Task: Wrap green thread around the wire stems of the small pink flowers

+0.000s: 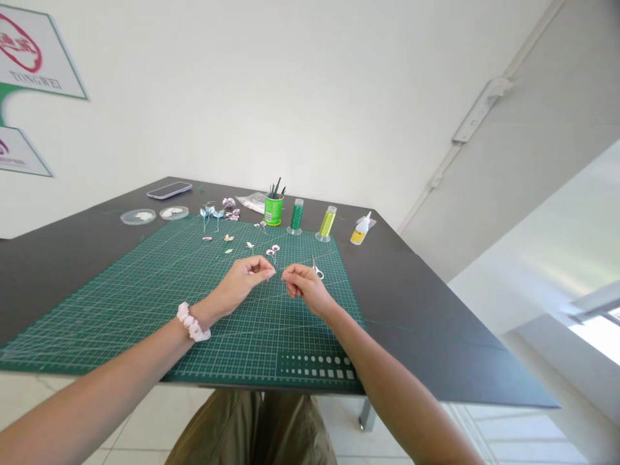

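My left hand (247, 276), with a white scrunchie (194, 323) on its wrist, is raised over the green cutting mat (145, 297). Its thumb and forefinger pinch together; a speck of pale pink shows by the fingers, too small to name. Just to the right, my right hand (307, 287) is also closed in a pinch, fingertips facing the left ones across a small gap. Whatever it holds is too fine to see. Past the hands lie small pink-and-white petals on wire stems (273, 250), and white-handled scissors (318, 272) sit beyond the right hand.
Blue flowers (209, 212), purple flowers (231, 210) and loose petals lie along the mat's far side. Behind stand a green can of tools (274, 211), a green spool (296, 217), a yellow-green spool (327, 223) and a glue bottle (360, 230). Shallow dishes (138, 217) and a phone (169, 190) are far left.
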Motion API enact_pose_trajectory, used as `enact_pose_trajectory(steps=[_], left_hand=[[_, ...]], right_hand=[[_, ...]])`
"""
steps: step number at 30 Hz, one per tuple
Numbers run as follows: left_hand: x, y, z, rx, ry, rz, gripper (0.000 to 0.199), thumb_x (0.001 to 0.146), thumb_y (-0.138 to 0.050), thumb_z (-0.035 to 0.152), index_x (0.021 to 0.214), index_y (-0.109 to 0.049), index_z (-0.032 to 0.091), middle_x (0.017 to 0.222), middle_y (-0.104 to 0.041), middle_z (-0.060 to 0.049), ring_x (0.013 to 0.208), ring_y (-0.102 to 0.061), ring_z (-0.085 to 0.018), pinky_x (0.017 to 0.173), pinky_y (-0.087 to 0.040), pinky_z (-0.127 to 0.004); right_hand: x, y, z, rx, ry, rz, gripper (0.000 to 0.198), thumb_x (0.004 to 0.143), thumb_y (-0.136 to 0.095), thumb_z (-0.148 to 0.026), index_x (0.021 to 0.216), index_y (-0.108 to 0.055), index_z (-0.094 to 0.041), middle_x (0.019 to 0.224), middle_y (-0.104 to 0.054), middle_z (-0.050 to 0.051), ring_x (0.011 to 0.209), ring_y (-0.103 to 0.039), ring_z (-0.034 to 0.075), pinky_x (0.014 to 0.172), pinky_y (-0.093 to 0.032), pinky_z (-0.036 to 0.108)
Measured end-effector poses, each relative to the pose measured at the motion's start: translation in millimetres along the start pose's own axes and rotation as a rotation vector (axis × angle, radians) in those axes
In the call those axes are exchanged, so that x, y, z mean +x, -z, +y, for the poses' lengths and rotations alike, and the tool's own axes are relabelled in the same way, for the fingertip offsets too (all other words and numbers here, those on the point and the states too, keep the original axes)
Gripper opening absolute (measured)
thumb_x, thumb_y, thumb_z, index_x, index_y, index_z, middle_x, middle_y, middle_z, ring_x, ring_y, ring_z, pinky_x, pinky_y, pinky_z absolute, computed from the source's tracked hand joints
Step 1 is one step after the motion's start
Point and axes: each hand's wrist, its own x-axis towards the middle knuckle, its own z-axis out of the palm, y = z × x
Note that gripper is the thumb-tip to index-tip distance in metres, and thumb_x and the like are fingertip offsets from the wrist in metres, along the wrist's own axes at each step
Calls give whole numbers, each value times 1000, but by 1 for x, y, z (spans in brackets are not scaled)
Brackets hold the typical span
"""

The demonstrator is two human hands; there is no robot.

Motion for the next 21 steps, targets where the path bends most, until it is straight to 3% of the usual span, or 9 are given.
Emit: enact_pose_trajectory(steps=[6,12,16,21], left_hand=[[-15,-7,12,-114,30,115,18,70,-67,32,65,-60,16,60,-53,4,60,-45,-11,63,-38,-26],[-29,-8,28,-188,57,163,17,69,-68,32,66,-61,16,61,-54,3,60,-46,-11,62,-38,-26],[-39,-8,38,-234,70,186,18,68,-68,33,67,-62,17,63,-56,2,61,-48,-12,62,-38,-26],[-52,-12,47,-276,71,197,17,66,-68,33,67,-61,17,60,-52,3,61,-48,-12,63,-40,-26]], right_hand=[[-2,-1,-2,37,8,-59,24,78,-63,-41,72,-59,-18,44,-45,-10,40,-38,7,46,-31,22],[-6,-4,-17,-51,22,-157,30,76,-65,-45,70,-68,-16,51,-57,-3,46,-47,10,50,-37,24],[-16,-12,-31,-173,85,-168,27,79,-67,-44,70,-72,-18,63,-68,1,62,-58,14,64,-46,29],[-37,-24,-43,-321,192,-89,24,85,-64,-38,69,-71,-22,76,-73,3,81,-61,19,81,-46,36]])
